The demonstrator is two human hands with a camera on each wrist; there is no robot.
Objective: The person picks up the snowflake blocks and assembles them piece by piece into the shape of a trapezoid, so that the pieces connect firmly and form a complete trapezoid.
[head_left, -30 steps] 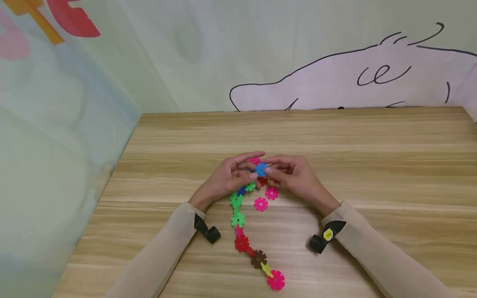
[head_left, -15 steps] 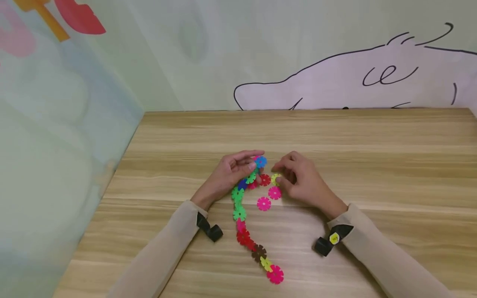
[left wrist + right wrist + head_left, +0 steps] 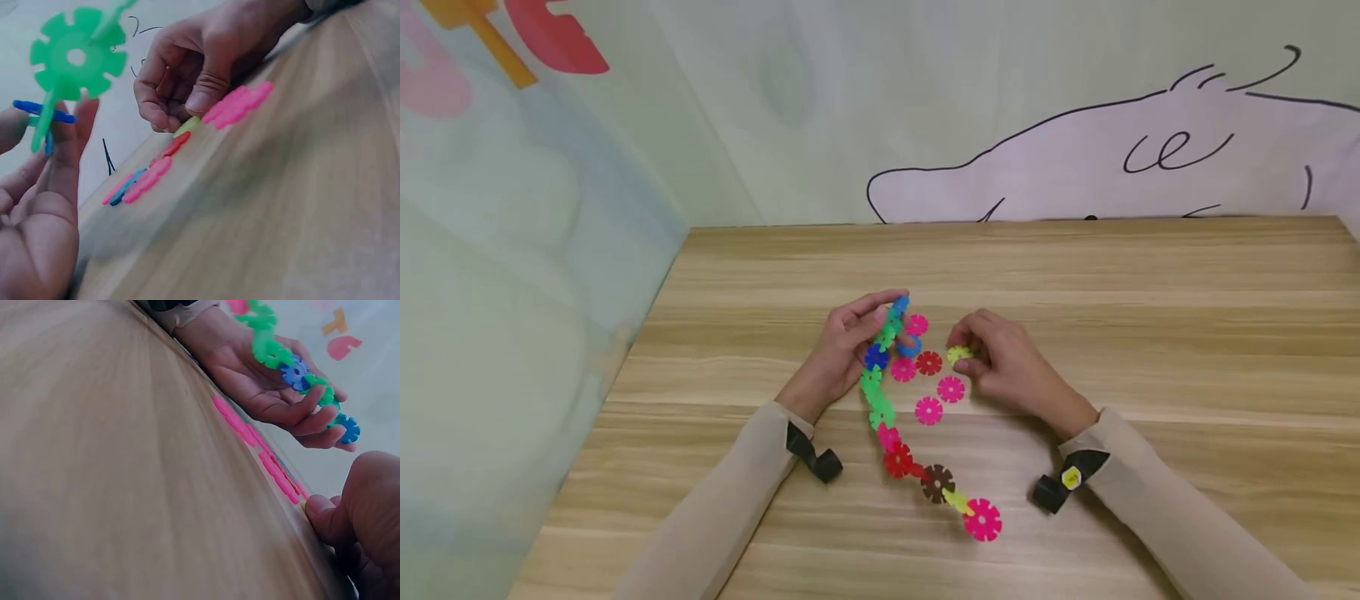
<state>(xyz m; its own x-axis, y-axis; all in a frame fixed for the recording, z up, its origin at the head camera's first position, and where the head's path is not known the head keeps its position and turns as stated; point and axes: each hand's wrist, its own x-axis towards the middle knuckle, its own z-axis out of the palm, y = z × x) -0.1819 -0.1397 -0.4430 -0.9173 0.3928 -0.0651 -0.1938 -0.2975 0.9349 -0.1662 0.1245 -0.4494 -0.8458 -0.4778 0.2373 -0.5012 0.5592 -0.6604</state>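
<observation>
My left hand [image 3: 838, 358] pinches a chain of interlocking snowflake discs [image 3: 882, 414] near its blue end disc [image 3: 900, 305]. From there the chain runs toward me through green, dark blue, pink, red, brown and yellow discs to a pink end disc [image 3: 982, 520]. In the left wrist view a green chain disc [image 3: 59, 53] shows close up, above the left fingers. At the right of the loose pieces, my right hand [image 3: 1011, 367] has its thumb and curled fingers on the edge of a yellow snowflake disc [image 3: 957, 354], low at the tabletop.
Between the hands lie loose discs: a red one [image 3: 929, 362], a blue one [image 3: 910, 347] and several pink ones [image 3: 928, 410]. They rest flat on the wooden table [image 3: 1150, 292]. A printed wall [image 3: 775, 125] borders the table's back and left edges.
The right hand has left the chain's blue end and moved right to the yellow disc. The left hand has drawn the chain slightly left, and its pink end has swung right.
</observation>
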